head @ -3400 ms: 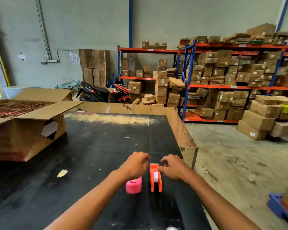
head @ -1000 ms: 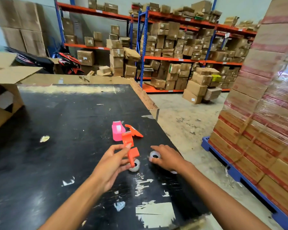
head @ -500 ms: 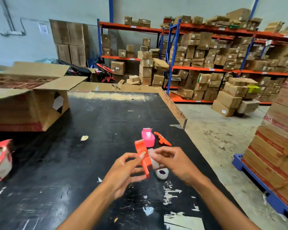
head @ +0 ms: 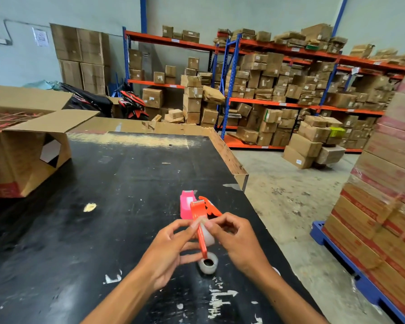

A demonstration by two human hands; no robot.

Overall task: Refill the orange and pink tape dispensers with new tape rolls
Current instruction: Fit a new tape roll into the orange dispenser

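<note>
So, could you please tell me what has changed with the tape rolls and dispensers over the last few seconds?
The orange dispenser was opened and lifted off the table; the left hand now holds its body while the right hand presses a tape roll, picked up from the table, against it. The pink dispenser, the orange cover piece and the second roll stay on the table.

Glossy plastic orange dispenser [head: 199, 220], scuffed matt black table [head: 103, 206], rough cardboard box [head: 21, 155].

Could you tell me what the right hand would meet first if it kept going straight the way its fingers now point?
Probably the left hand. The right hand points left across the orange dispenser and tape roll it already touches, and the left fingertips sit just beyond, though depth is unclear.
</note>
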